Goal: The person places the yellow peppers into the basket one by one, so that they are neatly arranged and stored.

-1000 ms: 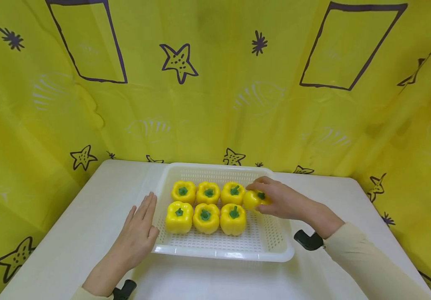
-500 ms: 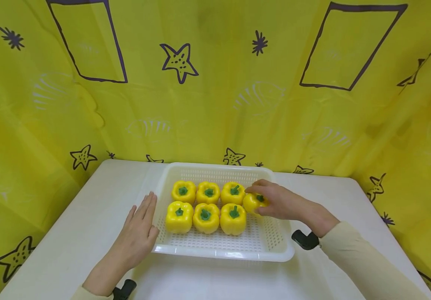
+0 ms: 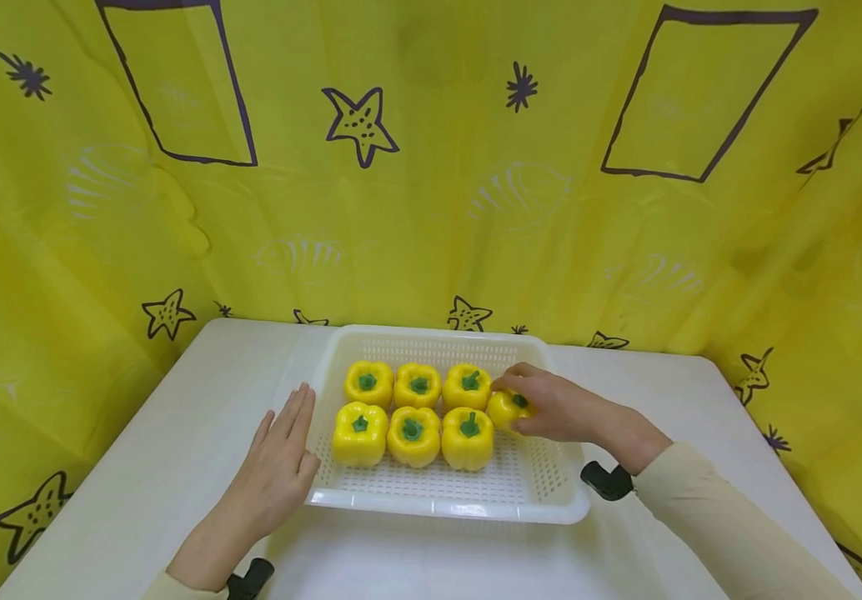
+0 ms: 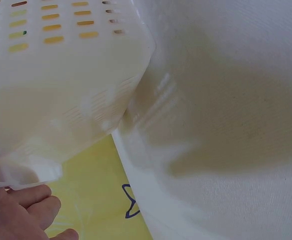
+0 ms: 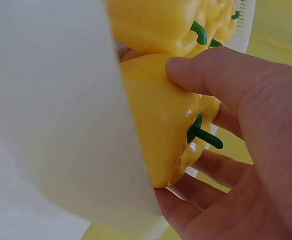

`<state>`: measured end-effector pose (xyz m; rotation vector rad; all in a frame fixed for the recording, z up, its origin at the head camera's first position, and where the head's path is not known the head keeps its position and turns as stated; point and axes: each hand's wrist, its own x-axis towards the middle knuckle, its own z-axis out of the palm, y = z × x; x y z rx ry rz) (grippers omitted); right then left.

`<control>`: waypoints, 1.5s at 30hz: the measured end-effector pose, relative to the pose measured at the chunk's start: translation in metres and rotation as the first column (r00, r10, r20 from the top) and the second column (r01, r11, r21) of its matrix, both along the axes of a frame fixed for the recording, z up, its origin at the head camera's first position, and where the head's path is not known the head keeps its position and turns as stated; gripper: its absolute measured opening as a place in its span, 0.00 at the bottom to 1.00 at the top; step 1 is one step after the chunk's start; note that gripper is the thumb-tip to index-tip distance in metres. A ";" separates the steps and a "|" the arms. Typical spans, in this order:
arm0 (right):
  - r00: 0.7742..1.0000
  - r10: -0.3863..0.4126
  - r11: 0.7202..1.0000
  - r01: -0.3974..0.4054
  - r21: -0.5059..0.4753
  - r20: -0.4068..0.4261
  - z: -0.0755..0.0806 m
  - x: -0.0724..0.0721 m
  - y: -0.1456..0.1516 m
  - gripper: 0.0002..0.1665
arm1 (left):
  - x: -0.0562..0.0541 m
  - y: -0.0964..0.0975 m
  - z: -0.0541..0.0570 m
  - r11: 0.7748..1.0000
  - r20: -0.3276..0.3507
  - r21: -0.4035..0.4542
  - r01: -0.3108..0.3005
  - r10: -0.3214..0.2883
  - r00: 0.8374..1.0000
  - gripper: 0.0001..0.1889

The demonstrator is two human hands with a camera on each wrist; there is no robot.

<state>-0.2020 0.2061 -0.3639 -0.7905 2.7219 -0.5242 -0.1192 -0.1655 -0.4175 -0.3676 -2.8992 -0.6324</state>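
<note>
My right hand [image 3: 562, 404] grips a yellow bell pepper [image 3: 502, 410] with a green stem, inside the right part of a white plastic basket [image 3: 431, 506]. The right wrist view shows the thumb on one side of this bell pepper [image 5: 158, 110] and the fingers curled round the other. Its left side is right beside the rows of other yellow bell peppers [image 3: 413, 437], which stand stem up. At the basket's left rim lies my left hand [image 3: 273, 475], fingers straight and held together. In the left wrist view its fingertips [image 4: 44, 207] are right at the rim.
The basket stands on a white table [image 3: 206, 400], with perforated walls and base. Behind and at both sides hangs a yellow curtain [image 3: 416, 233] printed with starfish and fish bones. Black wrist devices [image 3: 607, 481] sit by both cuffs.
The right hand has shifted slightly left with the bell pepper, bringing it closer to the others and more upright. The left hand keeps its place at the rim.
</note>
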 end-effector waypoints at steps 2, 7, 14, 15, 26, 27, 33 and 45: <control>1.000 0.008 1.000 -0.008 0.002 -0.001 -0.001 0.000 0.000 0.28 | 0.000 0.000 0.000 1.000 -0.002 0.000 0.001 -0.001 1.000 0.37; 1.000 0.019 1.000 -0.019 0.003 -0.011 0.000 0.000 0.001 0.28 | 0.000 0.001 0.000 1.000 -0.001 0.000 -0.002 0.002 1.000 0.37; 1.000 -0.001 1.000 0.001 0.022 -0.005 0.000 0.001 0.001 0.29 | 0.000 0.000 0.000 1.000 0.003 -0.007 -0.002 0.002 1.000 0.38; 1.000 -0.001 1.000 0.001 0.024 -0.003 0.000 0.001 0.001 0.29 | 0.000 0.000 0.000 1.000 0.002 -0.007 -0.002 0.002 1.000 0.38; 1.000 -0.020 0.999 0.019 0.028 0.009 -0.001 0.003 0.003 0.30 | 0.000 0.001 0.000 1.000 -0.001 -0.011 -0.006 0.005 1.000 0.37; 1.000 -0.019 1.000 0.019 0.021 0.009 0.000 0.003 0.003 0.30 | 0.000 0.001 0.000 1.000 -0.002 -0.011 -0.006 0.006 1.000 0.37; 1.000 -0.030 0.999 0.030 -0.017 0.000 0.002 0.007 0.011 0.28 | -0.001 0.002 0.000 1.000 -0.003 -0.014 -0.005 0.005 1.000 0.37; 0.978 -0.075 0.993 0.055 -0.106 -0.195 0.008 0.021 0.041 0.26 | -0.002 -0.001 0.008 0.994 0.057 -0.109 -0.004 0.010 0.998 0.37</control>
